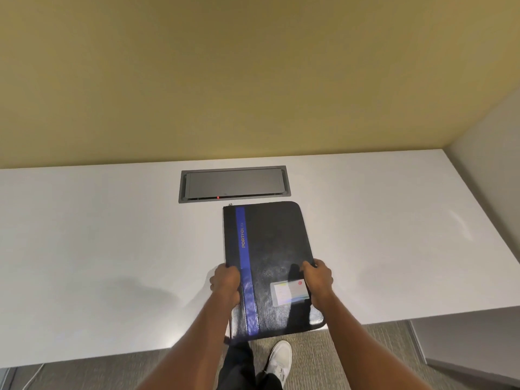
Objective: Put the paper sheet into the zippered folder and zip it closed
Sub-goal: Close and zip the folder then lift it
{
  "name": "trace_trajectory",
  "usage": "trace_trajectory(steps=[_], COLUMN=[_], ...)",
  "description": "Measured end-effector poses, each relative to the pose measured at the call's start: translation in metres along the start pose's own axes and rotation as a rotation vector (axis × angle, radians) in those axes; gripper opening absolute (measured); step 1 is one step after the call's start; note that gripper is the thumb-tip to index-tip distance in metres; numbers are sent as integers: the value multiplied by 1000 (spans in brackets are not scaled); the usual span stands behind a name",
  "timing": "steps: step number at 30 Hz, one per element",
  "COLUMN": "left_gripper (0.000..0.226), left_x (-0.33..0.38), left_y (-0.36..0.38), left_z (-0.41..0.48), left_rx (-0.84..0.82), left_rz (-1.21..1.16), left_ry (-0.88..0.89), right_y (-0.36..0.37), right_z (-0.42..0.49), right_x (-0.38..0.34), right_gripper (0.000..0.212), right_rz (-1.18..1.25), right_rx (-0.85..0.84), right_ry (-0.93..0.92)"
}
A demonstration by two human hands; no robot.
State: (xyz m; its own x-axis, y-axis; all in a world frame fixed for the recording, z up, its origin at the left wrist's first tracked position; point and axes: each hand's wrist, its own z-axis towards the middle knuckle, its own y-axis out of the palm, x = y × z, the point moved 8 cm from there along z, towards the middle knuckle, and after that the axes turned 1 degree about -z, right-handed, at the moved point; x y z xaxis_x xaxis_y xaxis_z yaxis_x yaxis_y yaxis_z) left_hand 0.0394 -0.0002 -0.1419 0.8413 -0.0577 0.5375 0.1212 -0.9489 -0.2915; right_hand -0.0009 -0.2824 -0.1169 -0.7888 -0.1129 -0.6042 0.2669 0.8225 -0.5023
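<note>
A black zippered folder [271,249] with a blue stripe and the word PORTFOLIO lies closed on the white table [98,243]. Its near end sticks out past the table's front edge. My left hand [225,284] grips the folder's left edge, and my right hand [318,280] grips its right edge, next to a card window on the cover. A small zipper pull shows at the folder's far left corner. No paper sheet is visible.
A grey cable hatch [235,183] with a small red light is set into the table just beyond the folder. A yellow wall stands behind the table and a grey partition on the right. Carpet and my white shoe [278,361] show below the front edge.
</note>
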Motion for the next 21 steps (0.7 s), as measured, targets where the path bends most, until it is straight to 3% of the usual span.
trace_trajectory(steps=[11, 21], left_gripper=[38, 34], left_x=[46, 122], left_y=[-28, -69], left_z=[8, 66], left_rx=[-5, 22], left_rz=[-57, -22], left_ry=[55, 72], right_y=[18, 82], right_z=[-15, 11], right_x=[-44, -134], right_gripper=[29, 26], right_rz=[104, 121], right_rx=[85, -3], right_ry=[10, -76])
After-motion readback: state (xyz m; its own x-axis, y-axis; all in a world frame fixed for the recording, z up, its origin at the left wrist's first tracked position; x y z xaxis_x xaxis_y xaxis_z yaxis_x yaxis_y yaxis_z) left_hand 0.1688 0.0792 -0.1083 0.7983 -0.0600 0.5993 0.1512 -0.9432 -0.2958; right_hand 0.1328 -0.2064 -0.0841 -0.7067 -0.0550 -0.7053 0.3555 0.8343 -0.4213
